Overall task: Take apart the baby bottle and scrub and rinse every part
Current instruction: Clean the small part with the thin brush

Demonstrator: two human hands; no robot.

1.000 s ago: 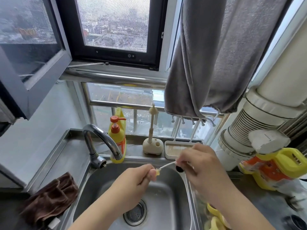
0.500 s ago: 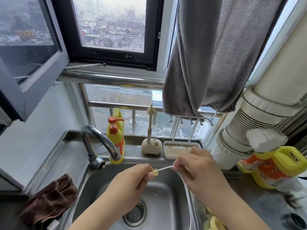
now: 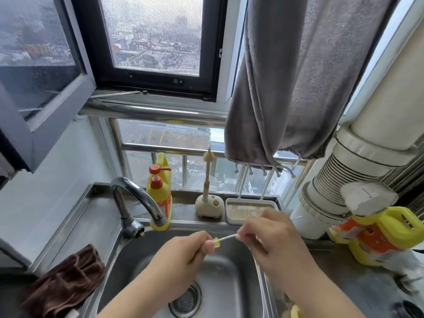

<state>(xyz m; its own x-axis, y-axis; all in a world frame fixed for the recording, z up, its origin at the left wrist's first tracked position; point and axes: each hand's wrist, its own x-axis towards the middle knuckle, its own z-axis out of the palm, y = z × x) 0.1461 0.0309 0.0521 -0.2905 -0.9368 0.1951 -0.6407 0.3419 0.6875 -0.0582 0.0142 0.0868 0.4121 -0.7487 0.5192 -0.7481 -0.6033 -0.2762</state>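
Observation:
Over the steel sink (image 3: 142,251) my left hand (image 3: 183,255) pinches a small yellow bottle part (image 3: 216,242) at its fingertips. A thin white straw-like tube (image 3: 228,237) runs from that piece to my right hand (image 3: 273,242), whose fingers pinch its other end. Both hands hover above the basin, a little in front of the tap (image 3: 140,198). At the bottom edge, right of the sink, a blurred yellow piece (image 3: 296,313) shows under my right forearm. The rest of the bottle is out of sight.
A yellow soap pump bottle (image 3: 160,191), a brush in a cream stand (image 3: 209,200) and a white drying rack (image 3: 250,210) line the sill. A brown cloth (image 3: 66,281) lies left of the sink. A yellow jug (image 3: 378,237) and white duct (image 3: 339,198) stand right; a grey towel (image 3: 298,88) hangs above.
My hands stay over the sink with the tube stretched between them. The tube's dark end near my right hand, seen a second ago, is hidden now. The view has tilted slightly.

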